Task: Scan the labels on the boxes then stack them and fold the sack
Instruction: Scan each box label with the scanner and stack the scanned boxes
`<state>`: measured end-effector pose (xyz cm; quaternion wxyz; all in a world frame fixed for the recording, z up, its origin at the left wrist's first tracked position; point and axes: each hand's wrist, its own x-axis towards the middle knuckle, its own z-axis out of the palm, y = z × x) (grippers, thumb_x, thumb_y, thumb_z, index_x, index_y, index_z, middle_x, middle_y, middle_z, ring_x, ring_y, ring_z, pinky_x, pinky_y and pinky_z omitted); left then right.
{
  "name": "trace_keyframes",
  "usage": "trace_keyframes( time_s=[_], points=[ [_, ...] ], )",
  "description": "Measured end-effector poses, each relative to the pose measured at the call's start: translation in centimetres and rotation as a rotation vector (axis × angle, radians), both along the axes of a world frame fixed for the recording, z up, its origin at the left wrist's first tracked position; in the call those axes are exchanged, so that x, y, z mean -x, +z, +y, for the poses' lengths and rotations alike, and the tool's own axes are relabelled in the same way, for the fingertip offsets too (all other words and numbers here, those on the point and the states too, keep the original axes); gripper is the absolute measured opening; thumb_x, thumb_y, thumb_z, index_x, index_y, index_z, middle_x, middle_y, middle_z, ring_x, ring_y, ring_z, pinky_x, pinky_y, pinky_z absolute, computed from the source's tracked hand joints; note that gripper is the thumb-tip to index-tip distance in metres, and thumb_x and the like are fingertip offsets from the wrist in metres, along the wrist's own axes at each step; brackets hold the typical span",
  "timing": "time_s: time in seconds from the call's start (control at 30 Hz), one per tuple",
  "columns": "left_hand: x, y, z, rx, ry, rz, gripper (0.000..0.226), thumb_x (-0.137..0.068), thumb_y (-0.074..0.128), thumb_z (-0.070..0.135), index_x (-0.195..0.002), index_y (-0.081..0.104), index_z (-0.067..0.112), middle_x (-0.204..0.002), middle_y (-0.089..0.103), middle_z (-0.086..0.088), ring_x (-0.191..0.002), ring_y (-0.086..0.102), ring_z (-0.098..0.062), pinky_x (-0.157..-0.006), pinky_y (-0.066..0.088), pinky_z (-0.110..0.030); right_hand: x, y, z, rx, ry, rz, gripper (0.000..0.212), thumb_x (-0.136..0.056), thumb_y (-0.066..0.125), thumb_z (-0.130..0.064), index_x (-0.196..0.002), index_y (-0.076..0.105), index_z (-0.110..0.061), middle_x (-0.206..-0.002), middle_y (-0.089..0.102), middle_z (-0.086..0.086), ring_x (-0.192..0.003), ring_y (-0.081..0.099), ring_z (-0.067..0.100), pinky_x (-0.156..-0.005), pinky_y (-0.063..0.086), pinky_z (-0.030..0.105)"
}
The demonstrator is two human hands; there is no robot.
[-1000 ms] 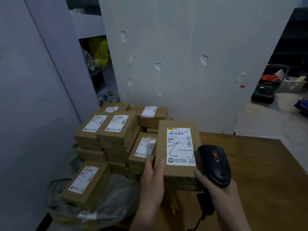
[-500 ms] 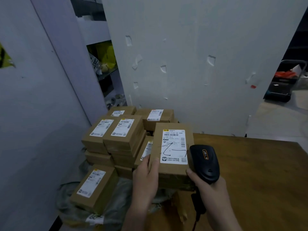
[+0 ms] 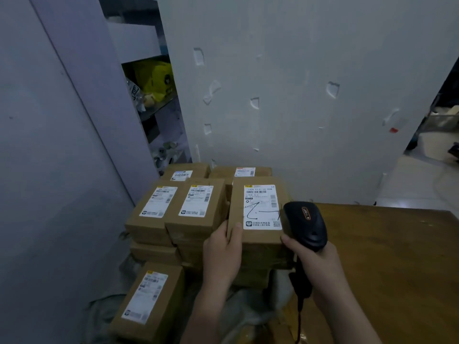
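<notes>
A brown cardboard box [image 3: 258,235] with a white label marked in black pen sits on top of the right column of the stack. My left hand [image 3: 223,247] holds its near left corner, thumb on top. My right hand [image 3: 315,259] grips a black corded barcode scanner [image 3: 304,223], whose head is beside the box's right edge. Several labelled boxes [image 3: 193,207] are stacked to the left. One more box [image 3: 149,299] lies lower down on the grey sack [image 3: 248,316].
A wooden table [image 3: 385,264] spreads to the right. A white foam board [image 3: 298,83] stands right behind the stack. A grey wall panel [image 3: 49,170] closes the left side, with shelves [image 3: 149,90] in the gap behind it.
The held box has moved away from me and onto the right column of the stack, level with the neighbouring boxes. Both hands went forward with it.
</notes>
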<state>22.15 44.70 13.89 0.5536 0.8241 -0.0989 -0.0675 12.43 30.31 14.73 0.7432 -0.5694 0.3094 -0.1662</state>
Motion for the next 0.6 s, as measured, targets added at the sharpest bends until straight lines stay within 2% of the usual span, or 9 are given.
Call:
trace_keyframes(
  time_s=[0.07,0.17,0.27,0.37,0.5,0.6],
  points=[
    [-1.8,-0.3,0.9,-0.002,-0.028,-0.010,0.033,-0.103,0.046,0.042,-0.121,0.068,0.026,-0.108,0.068,0.016,-0.104,0.061,-0.002,-0.088,0.048,-0.021,-1.8,0.1,0.6,0.008,-0.002,0.017,0.028,-0.080,0.081,-0.015,-0.107,0.073,-0.016,-0.098,0.079,0.008,-0.098,0.073,0.030,-0.092,0.057,0.050],
    [-4.3,-0.4,2.3,-0.017,-0.132,0.006,0.028,-0.104,0.043,0.044,-0.120,0.063,0.031,-0.111,0.066,0.018,-0.100,0.060,0.005,-0.076,0.045,-0.005,-4.0,0.2,1.7,0.031,-0.009,0.049,0.041,-0.072,0.084,-0.024,-0.111,0.071,-0.018,-0.103,0.077,0.010,-0.102,0.071,0.032,-0.096,0.054,0.055],
    [-6.7,-0.4,3.2,-0.064,-0.209,0.007,0.020,-0.104,0.041,0.047,-0.115,0.057,0.040,-0.108,0.062,0.022,-0.096,0.055,0.009,-0.071,0.041,-0.006,-5.6,0.2,2.7,0.023,-0.048,0.054,0.041,-0.073,0.082,-0.022,-0.112,0.071,-0.016,-0.103,0.077,0.012,-0.100,0.071,0.034,-0.093,0.055,0.054],
    [-8.1,-0.8,3.4,-0.147,-0.240,-0.033,0.019,-0.103,0.039,0.049,-0.107,0.055,0.040,-0.108,0.060,0.018,-0.097,0.055,0.005,-0.078,0.042,-0.012,-6.4,-0.1,3.4,0.018,-0.087,0.072,0.034,-0.079,0.080,-0.017,-0.111,0.071,-0.014,-0.100,0.077,0.013,-0.097,0.071,0.035,-0.084,0.057,0.049],
    [-8.9,-1.7,3.2,-0.301,-0.261,-0.118,0.042,-0.102,0.036,0.052,-0.130,0.056,0.028,-0.129,0.053,0.007,-0.117,0.051,-0.007,-0.100,0.049,-0.030,-6.9,-0.6,3.5,-0.002,-0.131,0.114,0.028,-0.082,0.079,-0.014,-0.109,0.071,-0.012,-0.096,0.077,0.015,-0.094,0.072,0.036,-0.080,0.057,0.046],
    [-9.2,-1.8,2.9,-0.371,-0.269,-0.127,0.047,-0.103,0.034,0.052,-0.136,0.052,0.025,-0.136,0.049,0.004,-0.122,0.049,-0.010,-0.103,0.047,-0.030,-7.6,-1.3,3.1,-0.037,-0.152,0.124,0.031,-0.082,0.079,-0.014,-0.111,0.070,-0.012,-0.100,0.076,0.016,-0.096,0.071,0.037,-0.077,0.057,0.044]
  ],
)
